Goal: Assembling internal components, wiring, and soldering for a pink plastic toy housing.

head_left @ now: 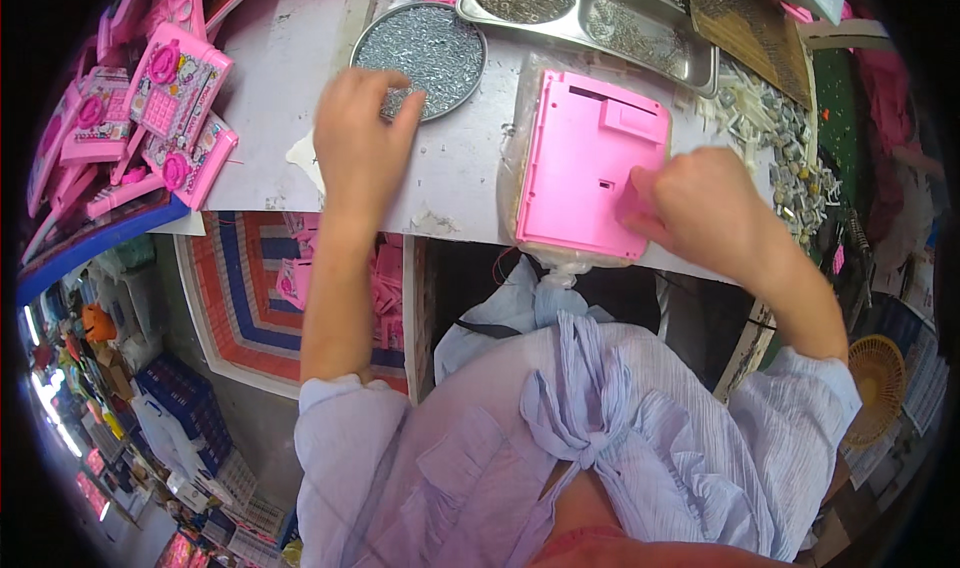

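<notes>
My left hand [360,143] reaches over the near left rim of a round dish [484,68] full of small silvery screws [425,53]. Its thumb and forefinger are bent and a little apart above the screws, and I see nothing held between them. In front of me lies a flat pink plastic housing [570,168] with a slot and a raised block near its far end. It rests on a pad wrapped in clear plastic [517,158]. Over the housing's right edge, my right hand [705,208] is closed, fingers curled, thumb low on the pink surface. What those fingers hold is hidden.
Pink toy panels [180,88] are heaped at the left. A metal tray [600,43] of small screws stands at the back, beside a brown board [750,28]. Loose small parts [785,138] lie at right. Below the table, a striped bag [250,288] holds pink pieces.
</notes>
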Demonstrator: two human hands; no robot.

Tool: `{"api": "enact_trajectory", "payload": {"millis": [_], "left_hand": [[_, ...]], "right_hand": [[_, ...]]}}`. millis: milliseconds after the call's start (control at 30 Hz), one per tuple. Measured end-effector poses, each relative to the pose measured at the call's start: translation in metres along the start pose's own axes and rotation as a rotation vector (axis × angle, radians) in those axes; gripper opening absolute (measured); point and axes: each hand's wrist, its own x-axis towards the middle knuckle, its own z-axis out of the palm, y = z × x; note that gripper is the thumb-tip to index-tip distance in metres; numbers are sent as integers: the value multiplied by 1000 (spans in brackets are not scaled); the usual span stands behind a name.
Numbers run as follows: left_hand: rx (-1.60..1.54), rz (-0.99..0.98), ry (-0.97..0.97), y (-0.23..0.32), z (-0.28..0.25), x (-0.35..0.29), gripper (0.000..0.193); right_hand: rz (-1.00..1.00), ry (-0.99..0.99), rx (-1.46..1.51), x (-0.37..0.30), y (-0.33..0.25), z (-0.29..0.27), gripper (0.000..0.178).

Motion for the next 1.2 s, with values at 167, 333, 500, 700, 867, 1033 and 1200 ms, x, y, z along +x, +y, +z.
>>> {"api": "enact_trajectory", "payload": {"millis": [167, 333, 500, 700, 867, 1033, 1200], "left_hand": [[181, 42, -116, -17, -5, 9, 9], [68, 14, -14, -22, 7, 16, 9], [-114, -127, 12, -12, 0, 9, 13], [-122, -112, 13, 2, 11, 12, 17], [103, -43, -54, -4, 15, 29, 23], [-184, -72, -115, 17, 15, 16, 21], [-449, -14, -275, 69, 17, 9, 16]], "right_hand": [[-131, 111, 106, 105, -3, -29, 19], [-344, 630, -183, 222, -5, 18, 14], [-235, 469, -47, 227, -13, 2, 23], [-233, 527, -26, 233, 1, 4, 28], [-242, 511, -159, 234, 3, -1, 25], [-234, 548, -163, 242, 11, 8, 18], [-152, 649, 148, 200, 20, -15, 18]]}}
